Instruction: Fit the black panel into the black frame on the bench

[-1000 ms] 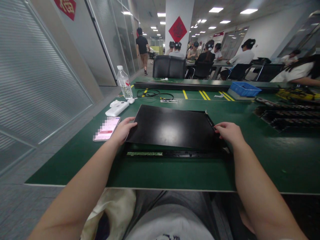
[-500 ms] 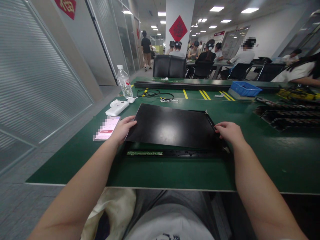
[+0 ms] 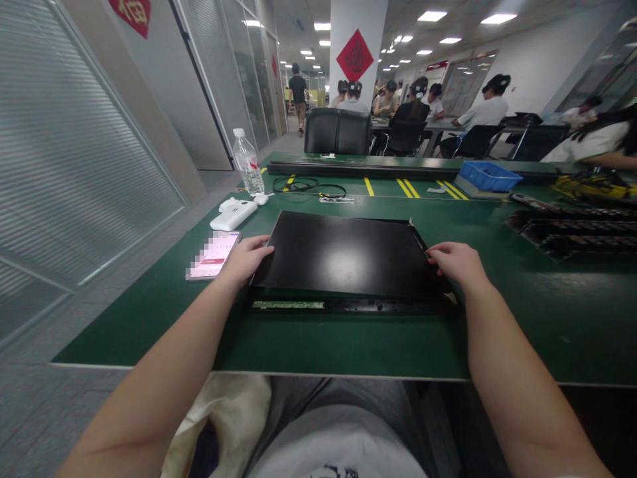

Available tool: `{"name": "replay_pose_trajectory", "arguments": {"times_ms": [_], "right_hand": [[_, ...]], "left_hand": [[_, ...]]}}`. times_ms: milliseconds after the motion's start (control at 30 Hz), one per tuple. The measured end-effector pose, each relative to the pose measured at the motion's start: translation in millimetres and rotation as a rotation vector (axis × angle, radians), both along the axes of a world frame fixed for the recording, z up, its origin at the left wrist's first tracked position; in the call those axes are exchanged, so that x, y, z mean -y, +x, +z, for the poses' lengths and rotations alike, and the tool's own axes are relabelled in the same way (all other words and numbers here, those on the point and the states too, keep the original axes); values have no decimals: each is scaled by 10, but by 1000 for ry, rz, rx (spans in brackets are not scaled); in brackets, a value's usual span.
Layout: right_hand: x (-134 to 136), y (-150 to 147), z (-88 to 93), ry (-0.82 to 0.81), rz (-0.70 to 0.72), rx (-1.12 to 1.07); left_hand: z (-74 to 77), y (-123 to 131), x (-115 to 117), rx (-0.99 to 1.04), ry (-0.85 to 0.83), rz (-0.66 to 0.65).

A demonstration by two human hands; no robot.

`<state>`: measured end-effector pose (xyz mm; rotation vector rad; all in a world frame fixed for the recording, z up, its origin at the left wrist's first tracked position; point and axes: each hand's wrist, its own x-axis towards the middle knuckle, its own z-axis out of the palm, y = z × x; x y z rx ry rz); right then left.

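Note:
A thin, glossy black display panel [image 3: 343,255] lies slightly askew over a black frame [image 3: 388,306]. Along the near side of the frame shows a narrow green circuit board [image 3: 288,305]. My left hand [image 3: 249,257] is closed on the panel's left edge, thumb on top and the other fingers partly hidden. At the opposite side, my right hand [image 3: 455,261] pinches the frame's right rim, close to the panel's edge. The panel's left side sits a little above the frame, with a gap at the near edge.
Left of the panel are a lit phone [image 3: 215,255], a white device [image 3: 233,214] and a water bottle [image 3: 247,162]. Behind it lies a black cable [image 3: 311,188]. A blue bin [image 3: 488,176] and dark slotted strips [image 3: 572,232] are at the right. Several people sit farther back.
The panel's left side has come down slightly toward the frame, my left hand lowering with it. My right hand stays in place. In the background a person walks farther away.

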<state>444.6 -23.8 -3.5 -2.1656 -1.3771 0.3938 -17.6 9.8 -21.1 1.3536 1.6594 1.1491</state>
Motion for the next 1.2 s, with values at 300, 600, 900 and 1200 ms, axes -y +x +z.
{"name": "replay_pose_trajectory", "arguments": {"times_ms": [300,600,900,1200], "right_hand": [[-34,47,-29,-19,3,7],[-56,90,-65,4,-6,-45],[-64,96,-68,-1,-13,-80],[-62,79,-61,9,-21,-96]], "left_hand": [[-48,-45,-10,-189,3,-82],[42,17,41,-308,-11,-88],[40,20,31,-410,26,-140],[17,4,25,-463,44,-180]]}}
